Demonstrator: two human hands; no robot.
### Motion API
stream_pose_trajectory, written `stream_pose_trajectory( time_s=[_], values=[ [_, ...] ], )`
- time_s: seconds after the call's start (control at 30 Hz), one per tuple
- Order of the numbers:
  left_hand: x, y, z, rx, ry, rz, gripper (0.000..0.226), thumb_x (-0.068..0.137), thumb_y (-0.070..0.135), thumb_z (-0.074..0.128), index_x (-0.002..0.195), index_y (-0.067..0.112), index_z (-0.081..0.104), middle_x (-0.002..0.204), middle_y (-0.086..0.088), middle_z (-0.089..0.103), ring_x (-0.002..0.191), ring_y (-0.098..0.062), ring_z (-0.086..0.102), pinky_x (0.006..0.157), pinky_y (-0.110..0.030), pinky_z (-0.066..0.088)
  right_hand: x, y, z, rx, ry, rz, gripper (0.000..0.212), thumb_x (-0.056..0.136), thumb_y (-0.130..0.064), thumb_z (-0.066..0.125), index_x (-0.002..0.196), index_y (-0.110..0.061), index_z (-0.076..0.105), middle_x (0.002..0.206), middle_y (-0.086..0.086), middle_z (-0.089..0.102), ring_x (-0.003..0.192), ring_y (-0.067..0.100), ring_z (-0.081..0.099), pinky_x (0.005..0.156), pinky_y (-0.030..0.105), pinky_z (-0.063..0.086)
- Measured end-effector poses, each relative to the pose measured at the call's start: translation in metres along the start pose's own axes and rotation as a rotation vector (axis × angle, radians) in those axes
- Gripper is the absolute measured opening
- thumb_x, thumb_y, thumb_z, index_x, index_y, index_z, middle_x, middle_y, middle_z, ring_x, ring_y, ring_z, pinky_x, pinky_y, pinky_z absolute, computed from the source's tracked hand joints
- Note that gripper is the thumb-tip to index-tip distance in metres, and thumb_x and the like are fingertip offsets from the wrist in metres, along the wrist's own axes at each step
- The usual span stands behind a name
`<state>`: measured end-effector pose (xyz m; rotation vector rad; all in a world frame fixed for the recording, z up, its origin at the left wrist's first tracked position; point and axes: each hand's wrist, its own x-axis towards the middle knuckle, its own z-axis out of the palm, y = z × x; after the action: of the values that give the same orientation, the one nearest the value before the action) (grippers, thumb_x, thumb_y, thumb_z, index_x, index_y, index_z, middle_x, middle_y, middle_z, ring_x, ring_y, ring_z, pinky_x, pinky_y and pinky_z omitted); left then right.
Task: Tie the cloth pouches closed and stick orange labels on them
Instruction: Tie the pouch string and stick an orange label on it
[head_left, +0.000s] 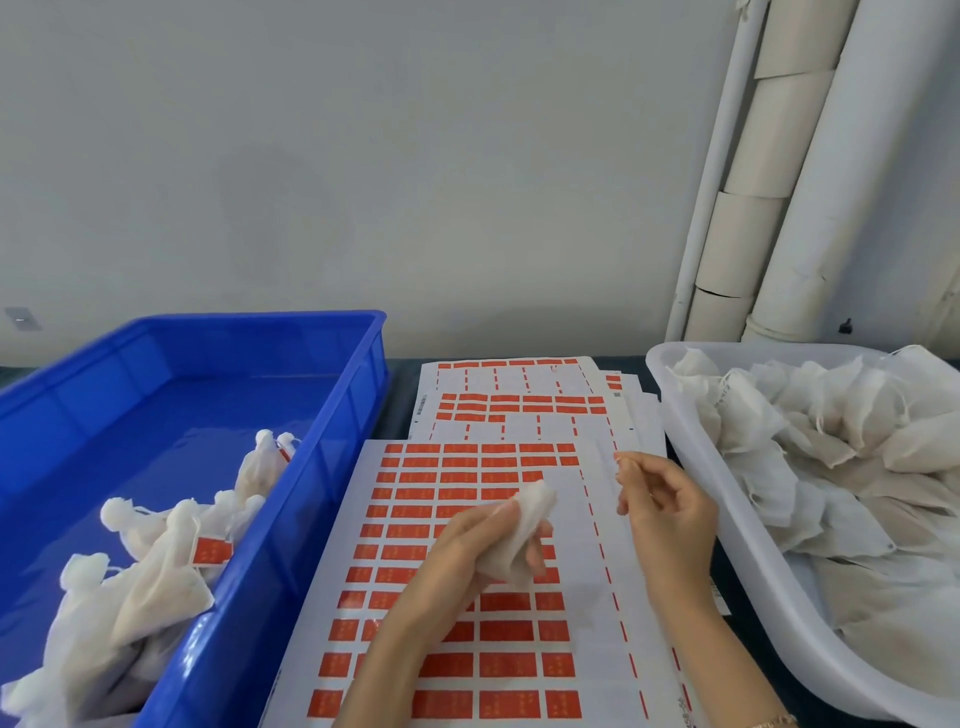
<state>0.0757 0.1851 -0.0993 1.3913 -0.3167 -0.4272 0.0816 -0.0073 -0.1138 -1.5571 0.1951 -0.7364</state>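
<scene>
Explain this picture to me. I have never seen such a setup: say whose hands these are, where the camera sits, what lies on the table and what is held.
There is no machine here, only a person working with bare hands. The single picture comes from a camera worn on the head, looking forward and down, so you see what the person sees.

In the middle lie sheets of orange labels, several overlapping, with many labels already peeled off. On the left stands a blue crate holding tied pouches, some showing an orange label. On the right a white tub holds a heap of cloth pouches with no label in sight.

The left hand grips one pouch above the sheets. The right hand is raised beside it with its fingertips together; whether they pinch something is too small to tell.
</scene>
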Motion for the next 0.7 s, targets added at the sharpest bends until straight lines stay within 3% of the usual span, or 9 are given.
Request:
stream_pose_trajectory(
  time_s=[0.17, 0.3, 0.47, 0.6, 0.7],
  values=[
    [0.003, -0.001, -0.008, -0.227, 0.158, 0.106, 0.018, 0.087, 0.031, 0.062, 0.094, 0.017, 0.071, 0.088, -0.011, 0.066, 0.079, -0.019, 0.065, 0.074, -0.026, 0.052, -0.007, 0.005, 0.004, -0.278, -0.138, -0.131, 0.016, 0.085, -0.021, 0.070, 0.084, -0.036, 0.064, 0.087, -0.026, 0.065, 0.081, 0.000, 0.066, 0.065, 0.006, 0.048],
    [0.005, -0.004, -0.007, -0.200, 0.327, 0.184, 0.025, 0.081, 0.035, 0.063, 0.103, 0.030, 0.071, 0.108, 0.003, 0.071, 0.102, -0.016, 0.067, 0.077, -0.023, 0.053, -0.019, 0.010, 0.011, -0.484, -0.360, -0.264, 0.008, 0.085, -0.030, 0.068, 0.086, -0.035, 0.062, 0.083, -0.034, 0.057, 0.077, -0.002, 0.063, 0.064, -0.001, 0.042],
    [0.004, -0.009, -0.004, 0.214, 0.382, 0.364, 0.019, 0.088, 0.028, 0.063, 0.106, 0.033, 0.067, 0.100, 0.010, 0.070, 0.097, -0.010, 0.065, 0.076, -0.018, 0.053, -0.029, 0.005, 0.018, -0.443, -0.626, -0.317, 0.011, 0.086, -0.032, 0.064, 0.081, -0.042, 0.059, 0.077, -0.029, 0.059, 0.079, 0.003, 0.062, 0.068, 0.006, 0.048],
    [0.007, -0.018, -0.001, 0.558, 0.436, 0.380, 0.040, 0.085, 0.017, 0.070, 0.106, 0.048, 0.055, 0.099, 0.032, 0.063, 0.102, 0.008, 0.056, 0.076, -0.006, 0.047, -0.034, -0.005, 0.022, -0.233, -0.639, -0.300, 0.017, 0.082, -0.026, 0.063, 0.073, -0.041, 0.060, 0.076, -0.016, 0.066, 0.076, 0.006, 0.062, 0.064, 0.009, 0.049],
    [0.009, -0.022, 0.000, 0.692, 0.424, 0.474, 0.048, 0.082, 0.012, 0.072, 0.108, 0.047, 0.054, 0.107, 0.029, 0.059, 0.106, 0.009, 0.053, 0.081, -0.003, 0.044, -0.035, -0.008, 0.021, -0.159, -0.624, -0.243, 0.012, 0.082, -0.026, 0.063, 0.075, -0.035, 0.065, 0.078, -0.015, 0.068, 0.078, 0.008, 0.064, 0.067, 0.011, 0.051]
  ],
)
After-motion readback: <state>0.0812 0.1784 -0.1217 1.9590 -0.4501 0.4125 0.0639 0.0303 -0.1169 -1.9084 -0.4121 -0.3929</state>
